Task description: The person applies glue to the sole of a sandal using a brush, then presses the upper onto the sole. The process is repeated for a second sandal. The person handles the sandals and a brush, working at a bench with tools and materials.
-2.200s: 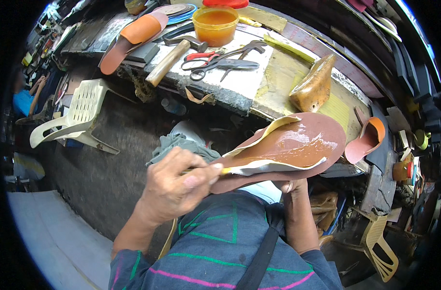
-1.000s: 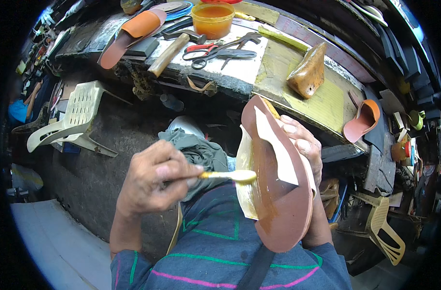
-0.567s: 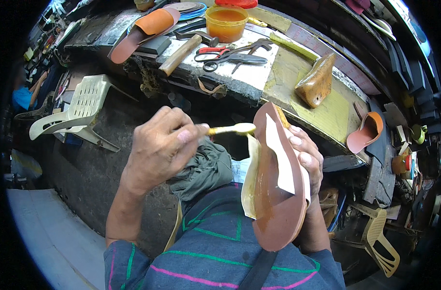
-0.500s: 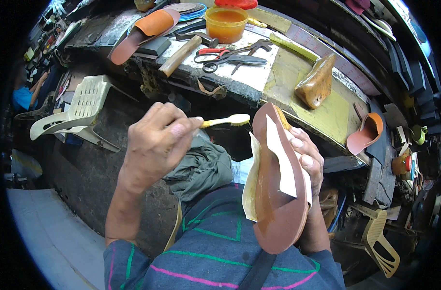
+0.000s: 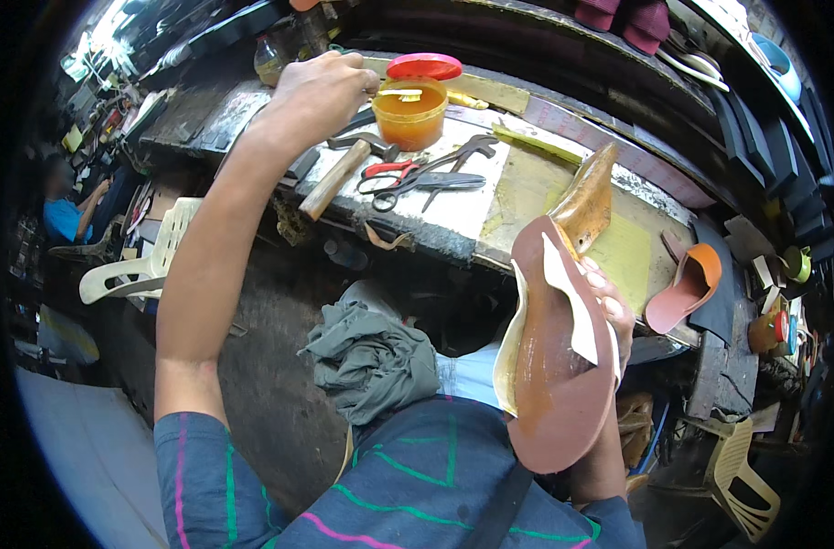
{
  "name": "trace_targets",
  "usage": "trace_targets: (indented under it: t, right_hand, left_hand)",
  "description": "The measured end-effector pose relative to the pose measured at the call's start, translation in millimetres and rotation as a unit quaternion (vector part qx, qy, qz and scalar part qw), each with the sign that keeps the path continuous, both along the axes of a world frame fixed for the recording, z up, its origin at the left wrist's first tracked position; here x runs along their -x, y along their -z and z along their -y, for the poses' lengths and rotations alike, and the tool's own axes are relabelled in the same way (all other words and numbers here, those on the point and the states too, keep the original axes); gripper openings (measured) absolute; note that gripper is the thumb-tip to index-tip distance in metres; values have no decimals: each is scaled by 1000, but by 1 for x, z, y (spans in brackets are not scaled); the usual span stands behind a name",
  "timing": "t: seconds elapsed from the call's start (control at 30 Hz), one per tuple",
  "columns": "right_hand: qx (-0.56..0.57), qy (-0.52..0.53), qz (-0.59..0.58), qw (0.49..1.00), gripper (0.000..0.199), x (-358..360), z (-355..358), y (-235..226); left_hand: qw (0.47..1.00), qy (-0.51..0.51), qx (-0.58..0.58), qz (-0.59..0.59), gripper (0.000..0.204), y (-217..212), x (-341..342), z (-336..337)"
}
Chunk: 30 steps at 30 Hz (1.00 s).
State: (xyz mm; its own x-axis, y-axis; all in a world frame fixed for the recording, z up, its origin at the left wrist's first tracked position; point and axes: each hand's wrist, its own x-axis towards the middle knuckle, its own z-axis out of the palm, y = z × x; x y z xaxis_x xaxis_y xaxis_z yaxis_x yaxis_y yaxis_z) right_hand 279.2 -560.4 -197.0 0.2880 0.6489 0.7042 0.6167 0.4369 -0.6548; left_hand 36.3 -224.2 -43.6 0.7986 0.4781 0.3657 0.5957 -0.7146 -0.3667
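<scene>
My left hand is closed on a toothbrush with a pale handle, reaching over the bench. Its bristle head is at the mouth of a tub of amber glue; whether the bristles touch the glue I cannot tell. My right hand grips an unfinished sandal from its right side, holding it tilted in front of my chest. The brown sole faces up, with cream flaps along both edges and a wet, shiny patch between them. My right palm is hidden behind the sandal.
Scissors, a hammer and pincers lie on the bench by the tub. A wooden shoe last stands beyond the sandal, an orange-strapped sandal to the right. Grey cloth covers my lap. A plastic chair stands left.
My left hand has moved up and away from the sandal, taking the toothbrush to the tub. My right hand still holds the sandal, which appears slightly farther right.
</scene>
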Motion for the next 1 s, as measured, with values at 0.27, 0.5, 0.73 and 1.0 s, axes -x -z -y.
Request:
trace_targets:
  t: [0.27,0.5,0.73,1.0]
  right_hand:
    - [-32,-208,-555,804,45,-11,10,-13]
    - [27,-30,-234,971,40,-22,16,20]
    - [-42,12,-1,999,59,-26,12,19]
    - [-17,11,43,999,80,-13,18,7]
  left_hand:
    - [991,-81,63,-91,18,9,-30,-30]
    - [997,-47,68,6,20,18,7,-14]
    - [876,-20,467,118,24,-12,26,28]
    - [807,243,520,139,31,-23,26,186]
